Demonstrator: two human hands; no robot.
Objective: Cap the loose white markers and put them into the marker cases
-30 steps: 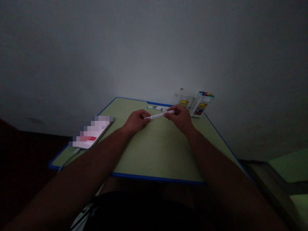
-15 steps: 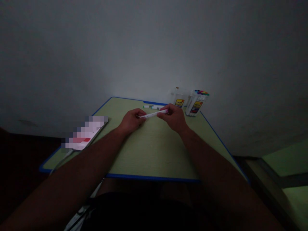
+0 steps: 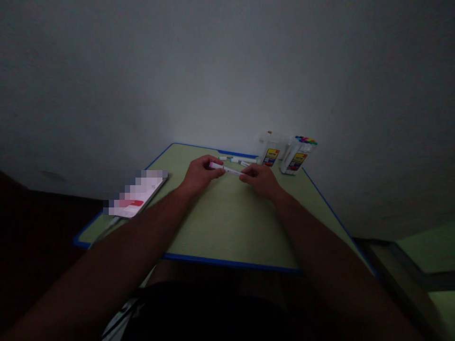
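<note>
Between my hands, above the middle of the table, is a white marker (image 3: 232,171) with a pink end. My left hand (image 3: 202,174) is closed on the pink end, fingers and thumb pinching it. At the other end, my right hand (image 3: 262,179) pinches the marker between thumb and fingers. Just behind the hands, several white markers (image 3: 250,160) lie on the table, some with greenish or bluish ends. My right hand partly hides them.
A clear marker case (image 3: 272,154) with a brown-ended marker stands at the back right. Beside it is another clear case (image 3: 296,158) full of colourful markers. A tablet-like device (image 3: 142,194) with a cable lies on the left of the blue-edged table (image 3: 227,237), which meets a wall (image 3: 220,71).
The marker's pink end was at my right hand and is now in my left. Both hands keep hold of the marker. The view has shifted slightly.
</note>
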